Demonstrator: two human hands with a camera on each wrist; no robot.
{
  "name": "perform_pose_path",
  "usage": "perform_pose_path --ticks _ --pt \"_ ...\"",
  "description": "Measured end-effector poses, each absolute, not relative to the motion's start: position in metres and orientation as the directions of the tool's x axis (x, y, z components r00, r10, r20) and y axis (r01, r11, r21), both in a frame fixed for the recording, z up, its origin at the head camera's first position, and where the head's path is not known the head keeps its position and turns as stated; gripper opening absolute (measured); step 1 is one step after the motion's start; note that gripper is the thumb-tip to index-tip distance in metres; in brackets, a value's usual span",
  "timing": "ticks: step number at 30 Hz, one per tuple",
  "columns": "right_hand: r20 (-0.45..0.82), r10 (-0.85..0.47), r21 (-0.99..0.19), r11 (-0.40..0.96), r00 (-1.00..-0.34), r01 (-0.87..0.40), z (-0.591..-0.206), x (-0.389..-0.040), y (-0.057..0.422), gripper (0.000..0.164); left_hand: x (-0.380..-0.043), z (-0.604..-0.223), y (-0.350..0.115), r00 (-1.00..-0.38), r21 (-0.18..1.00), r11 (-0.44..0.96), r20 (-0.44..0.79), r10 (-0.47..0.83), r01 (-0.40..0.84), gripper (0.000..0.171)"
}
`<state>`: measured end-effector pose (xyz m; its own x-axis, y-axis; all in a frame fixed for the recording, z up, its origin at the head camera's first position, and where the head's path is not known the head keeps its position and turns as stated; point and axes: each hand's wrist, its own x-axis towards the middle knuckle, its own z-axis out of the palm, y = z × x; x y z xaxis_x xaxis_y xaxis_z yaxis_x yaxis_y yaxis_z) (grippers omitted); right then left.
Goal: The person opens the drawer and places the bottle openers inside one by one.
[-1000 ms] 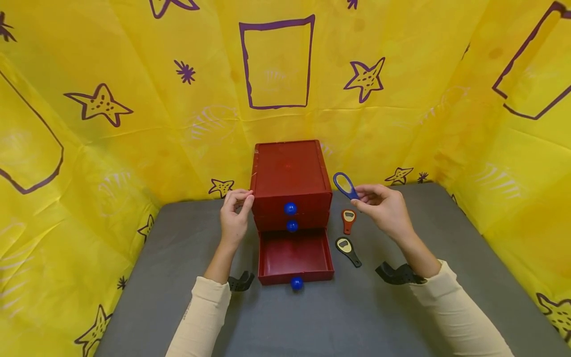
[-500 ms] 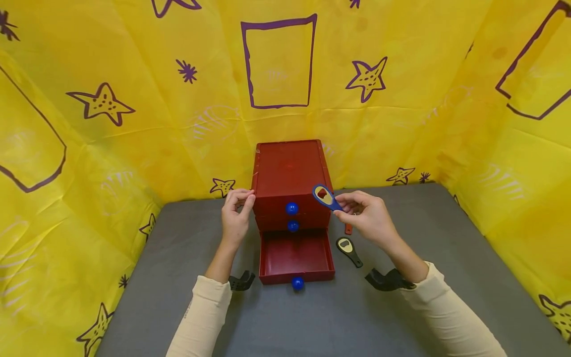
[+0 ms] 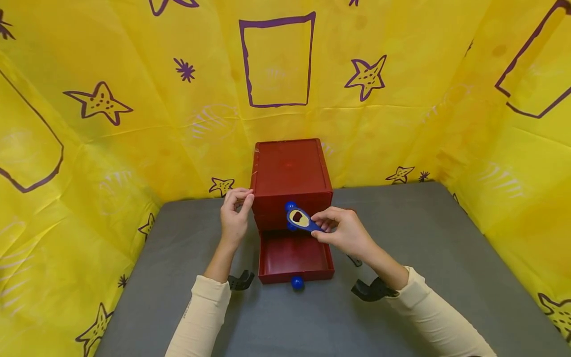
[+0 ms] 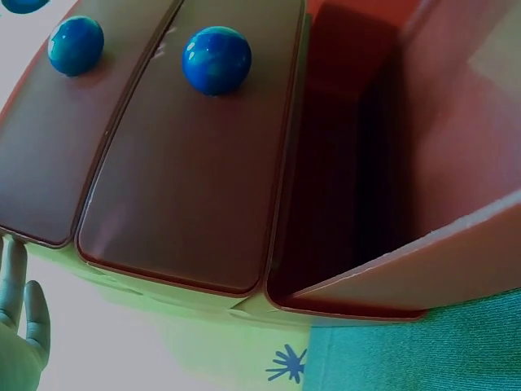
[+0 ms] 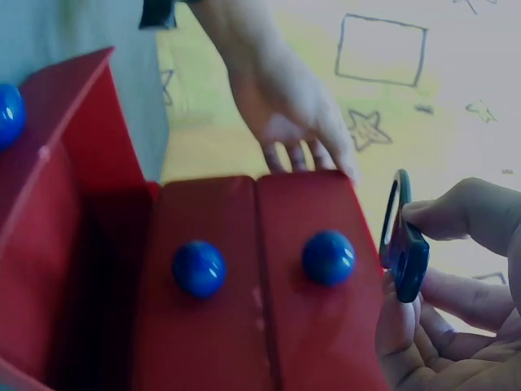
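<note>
A blue bottle opener [image 3: 298, 218] with a pale yellow face is pinched by its handle between the thumb and fingers of my right hand [image 3: 347, 231]. It hangs above the pulled-out bottom drawer [image 3: 294, 253], in front of the upper knobs of the red drawer cabinet [image 3: 290, 168]. The right wrist view shows the opener [image 5: 404, 244] edge-on. My left hand [image 3: 235, 218] touches the cabinet's upper left edge with its fingertips; in the left wrist view the fingers [image 4: 11, 281] look fairly straight. The drawer's visible floor is bare.
A black bottle opener [image 3: 355, 260] lies on the grey table [image 3: 187, 258] right of the drawer, mostly hidden under my right forearm. The bottom drawer's blue knob [image 3: 297, 282] sticks out in front. Yellow patterned cloth [image 3: 200, 124] surrounds the table at the back and sides.
My right hand has carried the blue bottle opener left and down, from right of the cabinet to over the open drawer. It now hides the red bottle opener. My left hand has stayed put.
</note>
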<state>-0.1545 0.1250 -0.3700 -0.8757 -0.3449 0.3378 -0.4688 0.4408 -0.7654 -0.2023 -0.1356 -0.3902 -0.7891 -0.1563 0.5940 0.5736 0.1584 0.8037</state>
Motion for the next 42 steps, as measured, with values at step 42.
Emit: perform_pose_path --ticks 42 --pt "0.053 -0.362 -0.602 0.731 -0.931 -0.319 -0.46 -0.163 0.042 0.015 -0.201 -0.394 -0.135 -0.775 0.793 0.134 0.609 -0.169 0.594 0.013"
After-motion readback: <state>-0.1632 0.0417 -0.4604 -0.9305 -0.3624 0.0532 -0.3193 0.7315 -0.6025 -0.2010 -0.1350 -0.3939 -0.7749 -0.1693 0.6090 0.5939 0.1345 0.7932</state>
